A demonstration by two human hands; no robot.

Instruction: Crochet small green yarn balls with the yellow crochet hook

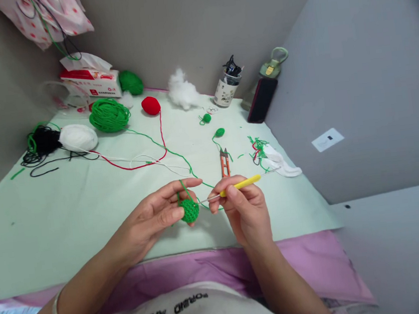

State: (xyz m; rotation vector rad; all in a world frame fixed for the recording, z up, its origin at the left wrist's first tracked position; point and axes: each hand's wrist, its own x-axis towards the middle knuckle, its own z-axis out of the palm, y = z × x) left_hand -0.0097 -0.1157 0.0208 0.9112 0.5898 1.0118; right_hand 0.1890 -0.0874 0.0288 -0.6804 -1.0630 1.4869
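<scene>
Between the thumb and fingers of my left hand (159, 214) is a small round green crochet piece (190, 211). Green yarn loops over the raised index finger of that hand. My right hand (243, 206) grips a crochet hook (241, 185) with a yellow handle, and its thin metal tip meets the right side of the green piece. A green strand runs from the hands back to a large green yarn ball (109, 115). Just beyond my right hand lie orange thread snips (225, 163), partly covered by the fingers.
Toward the back are a red yarn ball (151, 105), white yarn (77, 138), black yarn (46, 140), a tissue box (91, 83) and white stuffing (183, 92). Two small green crochet pieces lie near a pen cup (227, 89). A phone (262, 100) leans against a bottle at the right.
</scene>
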